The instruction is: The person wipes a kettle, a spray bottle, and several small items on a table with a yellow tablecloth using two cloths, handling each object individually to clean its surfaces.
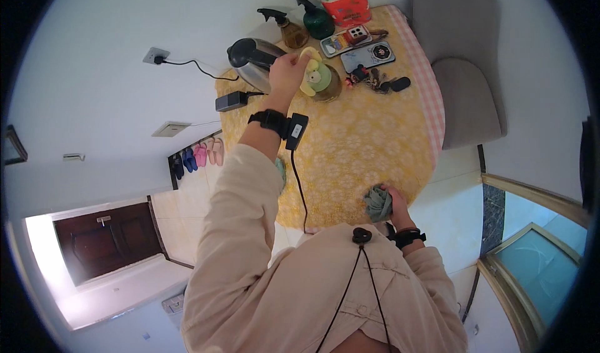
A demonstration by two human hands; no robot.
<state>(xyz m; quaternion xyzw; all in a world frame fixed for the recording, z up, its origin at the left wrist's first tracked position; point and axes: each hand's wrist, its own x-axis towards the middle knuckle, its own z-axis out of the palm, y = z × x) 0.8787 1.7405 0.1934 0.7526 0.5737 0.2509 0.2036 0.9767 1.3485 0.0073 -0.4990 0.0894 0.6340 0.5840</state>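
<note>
My left hand (288, 72) reaches to the back of the table, its fingertips closed on a yellow, looped part of a light-green lid or topper (320, 77) with a small figure on it. This piece sits over a round, clear container (331, 90) with dark contents. At the front right edge, my right hand (398, 205) holds a crumpled grey-green cloth (378, 203). Beside my left hand stands a steel electric kettle (255, 62) with a black top. Part of a green item (281, 172) shows beside my left sleeve, mostly hidden.
Two spray bottles (294, 33) (318, 23), a red-and-white packet (348, 7), two phones (368, 58) and keys with charms (375, 80) lie or stand at the back. A black power adapter (231, 101) is at the left edge. A grey chair (461, 100) stands right of the round table (347, 142).
</note>
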